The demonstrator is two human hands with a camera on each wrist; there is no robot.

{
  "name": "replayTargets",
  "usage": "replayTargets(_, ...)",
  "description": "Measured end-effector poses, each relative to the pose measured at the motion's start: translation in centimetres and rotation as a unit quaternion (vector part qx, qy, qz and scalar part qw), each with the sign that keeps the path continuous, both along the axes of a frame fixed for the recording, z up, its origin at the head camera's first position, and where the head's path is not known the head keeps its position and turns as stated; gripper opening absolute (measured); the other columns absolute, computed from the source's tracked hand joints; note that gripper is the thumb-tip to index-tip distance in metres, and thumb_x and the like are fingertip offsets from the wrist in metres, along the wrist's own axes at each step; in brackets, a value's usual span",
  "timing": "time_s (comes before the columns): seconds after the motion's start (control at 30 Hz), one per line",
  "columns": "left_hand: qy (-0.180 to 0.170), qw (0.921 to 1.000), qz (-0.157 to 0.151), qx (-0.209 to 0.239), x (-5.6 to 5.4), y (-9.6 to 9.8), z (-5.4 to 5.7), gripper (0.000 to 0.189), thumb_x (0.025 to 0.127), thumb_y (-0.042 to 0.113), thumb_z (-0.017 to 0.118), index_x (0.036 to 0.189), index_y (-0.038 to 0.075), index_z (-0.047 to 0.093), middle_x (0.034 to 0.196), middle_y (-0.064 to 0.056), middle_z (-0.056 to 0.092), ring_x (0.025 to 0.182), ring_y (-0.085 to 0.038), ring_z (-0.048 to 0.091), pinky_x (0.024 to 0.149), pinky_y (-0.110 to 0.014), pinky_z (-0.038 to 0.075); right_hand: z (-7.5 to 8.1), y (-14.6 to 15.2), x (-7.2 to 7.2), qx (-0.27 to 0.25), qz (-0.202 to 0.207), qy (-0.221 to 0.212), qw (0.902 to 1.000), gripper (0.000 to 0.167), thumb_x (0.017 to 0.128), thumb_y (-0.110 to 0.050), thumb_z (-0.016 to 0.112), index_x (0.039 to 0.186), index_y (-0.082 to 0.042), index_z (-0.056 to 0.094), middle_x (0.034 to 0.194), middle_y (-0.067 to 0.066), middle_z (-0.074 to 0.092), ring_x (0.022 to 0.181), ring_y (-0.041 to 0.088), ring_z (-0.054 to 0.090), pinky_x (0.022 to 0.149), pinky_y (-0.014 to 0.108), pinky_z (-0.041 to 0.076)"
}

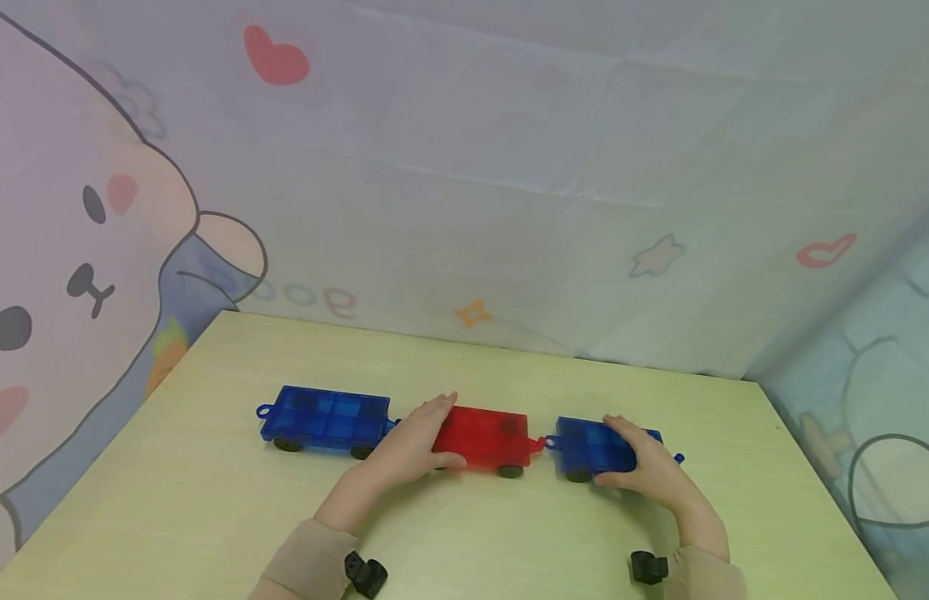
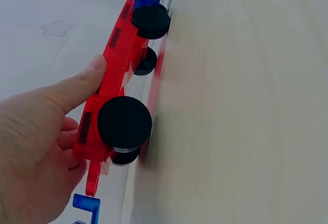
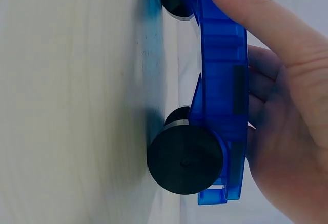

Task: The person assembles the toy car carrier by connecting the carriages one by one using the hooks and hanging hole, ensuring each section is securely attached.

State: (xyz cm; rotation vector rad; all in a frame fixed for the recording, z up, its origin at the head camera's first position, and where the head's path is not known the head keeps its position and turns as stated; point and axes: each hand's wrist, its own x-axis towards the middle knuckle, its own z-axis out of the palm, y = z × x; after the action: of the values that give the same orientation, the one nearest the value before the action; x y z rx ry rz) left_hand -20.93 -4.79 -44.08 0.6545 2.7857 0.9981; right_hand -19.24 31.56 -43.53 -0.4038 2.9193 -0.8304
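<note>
Three flat toy train cars on black wheels stand in a row on the table [image 1: 464, 533]. My left hand [image 1: 404, 450] grips the middle one, a translucent red train car [image 1: 490, 437], thumb along its near side and fingers over the far side. In the left wrist view the thumb presses the side of the red body [image 2: 115, 75]. On the right, my right hand [image 1: 647, 471] holds a blue train car [image 1: 591, 442] between thumb and fingers. The red car's hook [image 1: 537, 444] lies right at that blue car's ring [image 1: 551, 442].
Left of the red car stands another blue train car [image 1: 329, 417], its right end close to my left wrist and its ring pointing left. Behind the table hangs a printed cloth [image 1: 464, 167]. Each sleeve has a black wrist device [image 1: 367, 575] beside it.
</note>
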Motion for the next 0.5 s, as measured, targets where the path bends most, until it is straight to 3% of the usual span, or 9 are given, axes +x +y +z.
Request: replayTargets(0.5, -0.011, 0.9999, 0.004, 0.007, 0.00, 0.02, 0.00, 0.088, 0.086, 0.033, 0.074, 0.155, 0.005, 0.026, 0.158, -0.015, 0.032, 0.147, -0.034, 0.028, 0.117, -0.050, 0.030, -0.04, 0.17, 0.09, -0.004, 0.001, 0.019, 0.9998, 0.089, 0.077, -0.035, 0.082, 0.144, 0.006, 0.041, 0.148, 0.031, 0.039, 0.136, 0.054, 0.033, 0.105, 0.069, 0.032)
